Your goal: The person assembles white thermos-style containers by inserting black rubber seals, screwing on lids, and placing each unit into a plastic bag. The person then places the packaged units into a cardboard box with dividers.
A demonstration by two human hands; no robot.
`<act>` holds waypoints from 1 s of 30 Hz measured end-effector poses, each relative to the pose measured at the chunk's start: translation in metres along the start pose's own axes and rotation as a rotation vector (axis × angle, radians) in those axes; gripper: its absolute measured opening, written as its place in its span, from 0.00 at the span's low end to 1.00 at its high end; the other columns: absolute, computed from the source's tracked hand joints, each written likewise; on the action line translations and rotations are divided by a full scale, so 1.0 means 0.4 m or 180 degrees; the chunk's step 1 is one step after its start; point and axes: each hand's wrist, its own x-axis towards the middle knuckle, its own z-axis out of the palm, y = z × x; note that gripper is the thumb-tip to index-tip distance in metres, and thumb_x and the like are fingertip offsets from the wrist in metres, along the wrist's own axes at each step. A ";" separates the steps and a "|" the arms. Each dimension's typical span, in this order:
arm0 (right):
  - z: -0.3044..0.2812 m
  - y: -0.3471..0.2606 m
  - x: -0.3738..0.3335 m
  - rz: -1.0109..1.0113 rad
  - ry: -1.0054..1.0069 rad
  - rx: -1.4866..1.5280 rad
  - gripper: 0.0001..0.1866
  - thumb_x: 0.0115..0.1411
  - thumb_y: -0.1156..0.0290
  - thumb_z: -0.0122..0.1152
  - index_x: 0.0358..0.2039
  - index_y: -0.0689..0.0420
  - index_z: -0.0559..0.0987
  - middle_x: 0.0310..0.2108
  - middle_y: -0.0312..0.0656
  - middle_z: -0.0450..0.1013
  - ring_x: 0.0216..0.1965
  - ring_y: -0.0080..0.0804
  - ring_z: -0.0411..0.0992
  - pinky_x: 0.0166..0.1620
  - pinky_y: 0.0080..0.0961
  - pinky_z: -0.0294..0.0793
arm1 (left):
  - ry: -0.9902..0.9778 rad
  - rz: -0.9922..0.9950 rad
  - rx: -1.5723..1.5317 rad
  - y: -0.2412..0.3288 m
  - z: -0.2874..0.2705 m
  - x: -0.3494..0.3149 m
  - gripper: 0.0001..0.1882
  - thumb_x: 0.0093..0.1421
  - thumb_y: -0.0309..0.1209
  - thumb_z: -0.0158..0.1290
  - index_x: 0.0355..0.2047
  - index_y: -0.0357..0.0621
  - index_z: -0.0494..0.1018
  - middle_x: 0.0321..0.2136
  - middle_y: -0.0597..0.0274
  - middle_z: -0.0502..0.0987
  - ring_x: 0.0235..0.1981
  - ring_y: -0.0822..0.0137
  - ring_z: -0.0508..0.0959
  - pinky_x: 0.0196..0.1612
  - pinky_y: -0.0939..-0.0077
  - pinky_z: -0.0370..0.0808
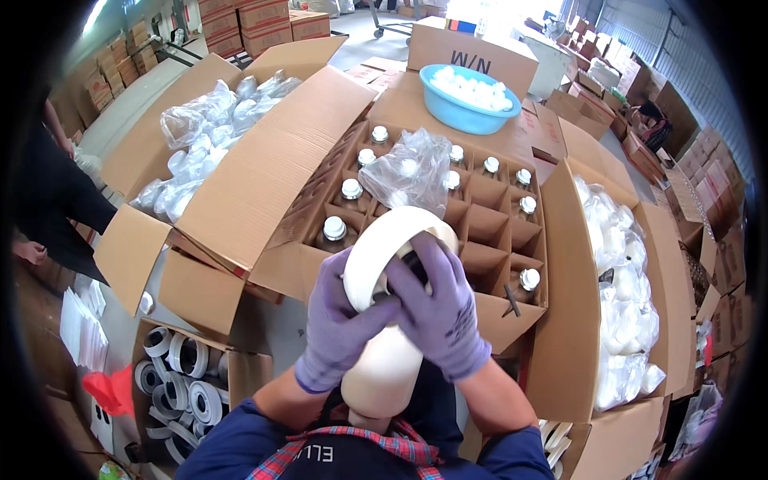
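Note:
Close in front of me, both gloved hands grip a cream plastic flask body (384,372) with a wide round ring at its upper end. My left hand (340,324) is wrapped round its left side, thumb across the front. The fingers of my right hand (436,308) reach into the ring's dark opening while its thumb presses near the left thumb. What lies inside is hidden. Just beyond stands a divided carton (500,328) of bottles with white caps (334,230), some compartments vacant. A crumpled clear plastic bag (408,168) lies over several bottles.
A blue basin (472,118) of white caps sits behind. Open cartons hold bagged pieces at left (292,148) and right (668,300). Lower left, a box contains grey-white rolled strips (206,402). A dark T-shaped tool (512,301) rests at the divided carton's edge. Another person (60,196) stands left.

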 end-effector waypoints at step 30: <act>0.132 0.211 -0.238 0.2169 0.0569 0.2874 0.26 0.66 0.66 0.60 0.62 0.63 0.71 0.54 0.45 0.73 0.53 0.30 0.72 0.57 0.26 0.70 | -0.2390 -0.1385 0.0385 -0.133 -0.246 0.190 0.38 0.49 0.21 0.69 0.61 0.36 0.68 0.55 0.56 0.76 0.58 0.65 0.74 0.62 0.67 0.71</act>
